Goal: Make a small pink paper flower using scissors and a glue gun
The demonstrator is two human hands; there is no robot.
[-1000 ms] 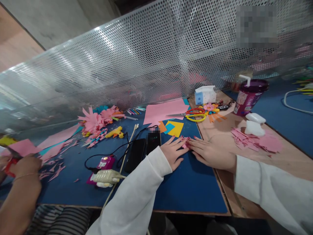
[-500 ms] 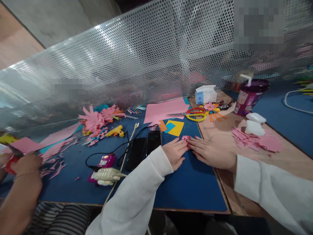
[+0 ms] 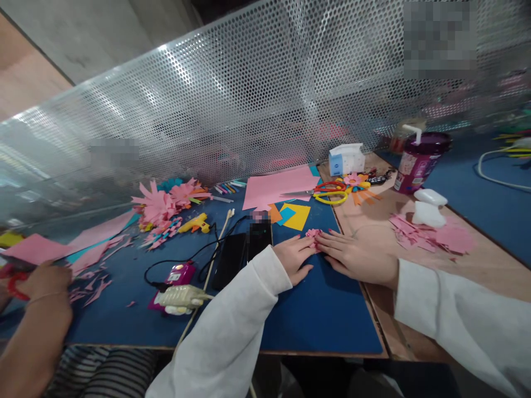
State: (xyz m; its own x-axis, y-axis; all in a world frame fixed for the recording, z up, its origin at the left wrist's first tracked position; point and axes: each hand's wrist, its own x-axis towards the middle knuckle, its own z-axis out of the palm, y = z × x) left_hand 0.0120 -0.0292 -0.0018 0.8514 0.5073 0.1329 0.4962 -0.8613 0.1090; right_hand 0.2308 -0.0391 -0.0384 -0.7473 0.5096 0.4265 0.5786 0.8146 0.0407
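A small pink paper flower [image 3: 313, 236] lies on the blue table mat, pressed between the fingertips of both hands. My left hand [image 3: 292, 257] reaches it from the left, fingers stretched out and flat, thumb apart. From the right, my right hand [image 3: 352, 257] rests its long, straight fingers on the flower's other side and hides part of it. Just beyond lie small yellow [image 3: 297, 217], blue and orange paper pieces. Scissors [image 3: 329, 193] with red and yellow handles are farther back, beside a large pink sheet [image 3: 280, 187].
At left, another person's hand [image 3: 47, 282] holds red-handled scissors near pink scraps. A yellow glue gun [image 3: 194, 223], black phones [image 3: 229, 261] and a power adapter [image 3: 185, 298] with cables lie left of me. Right are a purple cup [image 3: 421, 163], pink cutouts [image 3: 415, 235] and a white case [image 3: 430, 213].
My two hands stay at the pink paper flower with almost no movement. The view has shifted slightly. At left, the other person's scissors have moved a little lower.
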